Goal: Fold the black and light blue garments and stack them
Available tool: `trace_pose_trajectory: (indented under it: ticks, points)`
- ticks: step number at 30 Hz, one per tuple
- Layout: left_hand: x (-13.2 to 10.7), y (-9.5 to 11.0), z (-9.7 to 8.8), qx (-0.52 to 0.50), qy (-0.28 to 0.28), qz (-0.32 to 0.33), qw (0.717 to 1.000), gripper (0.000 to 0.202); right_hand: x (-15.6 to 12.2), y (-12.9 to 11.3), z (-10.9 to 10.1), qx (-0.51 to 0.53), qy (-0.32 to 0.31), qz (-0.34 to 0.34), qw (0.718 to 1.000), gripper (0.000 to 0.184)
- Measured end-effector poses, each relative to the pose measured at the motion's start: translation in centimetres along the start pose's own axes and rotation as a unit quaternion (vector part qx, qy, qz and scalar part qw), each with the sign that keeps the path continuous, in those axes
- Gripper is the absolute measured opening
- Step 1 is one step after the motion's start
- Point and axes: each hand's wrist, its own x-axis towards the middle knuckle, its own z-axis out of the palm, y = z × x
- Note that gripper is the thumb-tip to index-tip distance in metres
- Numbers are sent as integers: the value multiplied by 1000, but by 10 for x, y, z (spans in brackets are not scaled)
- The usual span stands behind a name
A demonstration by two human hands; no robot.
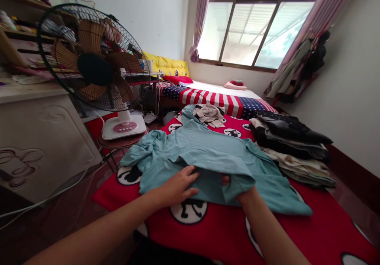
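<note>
1. My left hand [178, 186] lies spread flat on the light teal cotton shirt [208, 154], which is on the red cartoon-print bed cover [311, 233].
2. My right hand [243, 195] sits under a shirt fold; I cannot tell its grip.

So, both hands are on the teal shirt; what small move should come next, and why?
Probably draw the left hand outward to smooth the bunched sleeve side. That hand lies open on the teal shirt, the right hand is mostly hidden under a raised fold, and the cloth toward the fan is crumpled.
</note>
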Motion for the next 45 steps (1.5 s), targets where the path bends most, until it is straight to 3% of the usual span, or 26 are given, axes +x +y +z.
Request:
trace_pose_trajectory:
  ticks: [3,6,9,12,16,18,23,27,30,36,39,42,45]
  points:
    - [5,-5,3,73,53,-46,995,58,0,-11,-19,58,-50,128,989,32]
    - [1,-8,3,143,103,-108,978,54,7,-20,-50,72,-43,214,973,28]
    - [-10,-9,1,183,113,-118,969,47,17,-17,-94,-22,30,220,975,29]
    - [-18,-10,-5,184,119,-88,972,27,24,0,-138,-161,150,174,960,33]
    - [-13,-17,-18,199,188,-85,958,23,16,31,-171,-221,243,148,933,41]
    - [-7,-24,-23,212,203,-84,952,35,6,42,-175,-236,247,140,929,43]
    - [2,-47,-28,205,157,-115,959,43,-16,60,-174,-267,214,116,932,49]
    - [3,-56,-29,177,139,-166,960,41,-19,60,-173,-276,204,104,933,27]
    - [4,-62,-34,154,149,-177,961,38,-17,51,-169,-269,231,83,931,28]
    - [-1,-72,-44,93,220,-91,967,21,-18,46,-167,-136,312,97,935,38]
    - [-9,-74,-46,108,198,-61,972,21,-25,57,-173,-129,334,130,925,36]
    - [-13,-74,-50,151,127,-74,977,24,-33,62,-179,-293,308,138,895,31]
    - [-5,-61,-57,184,107,-78,974,29,-34,51,-168,-502,298,42,811,34]
